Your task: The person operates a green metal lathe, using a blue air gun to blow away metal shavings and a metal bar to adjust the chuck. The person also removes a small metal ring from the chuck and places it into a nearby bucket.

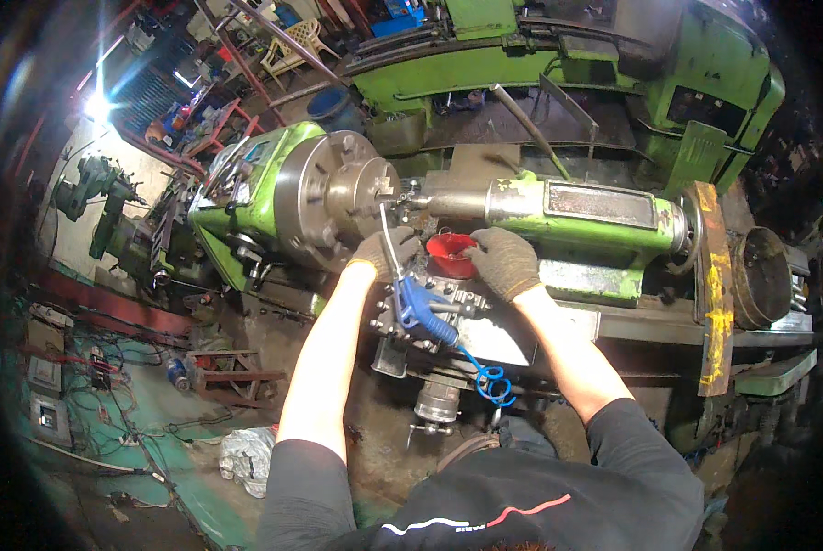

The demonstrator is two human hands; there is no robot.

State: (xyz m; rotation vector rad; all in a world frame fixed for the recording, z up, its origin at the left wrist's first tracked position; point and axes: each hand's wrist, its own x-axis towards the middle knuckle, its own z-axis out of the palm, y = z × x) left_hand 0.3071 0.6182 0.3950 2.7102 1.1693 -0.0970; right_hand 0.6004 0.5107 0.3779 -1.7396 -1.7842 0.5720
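Observation:
My right hand [506, 263], in a dark knitted glove, grips the rim of a red cup-shaped container [450, 261] above the lathe carriage. My left hand [384, 254], gloved the same way, is near the chuck, left of the red container. Its fingers are partly hidden, and I cannot make out what they touch. A blue air blow gun [421, 310] with a long pale nozzle and a coiled blue hose [494, 384] shows in front of the carriage. Its nozzle crosses over my left glove, pointing up to the metal workpiece [360, 188] in the chuck [309, 196].
The green tailstock [577, 213] faces the chuck from the right. Below the blow gun, a handwheel [437, 401] juts toward me. A yellow-marked curved bar [716, 294] and a round metal drum [762, 275] stand at the right. Another green machine [485, 64] is behind; cables lie on the floor at left.

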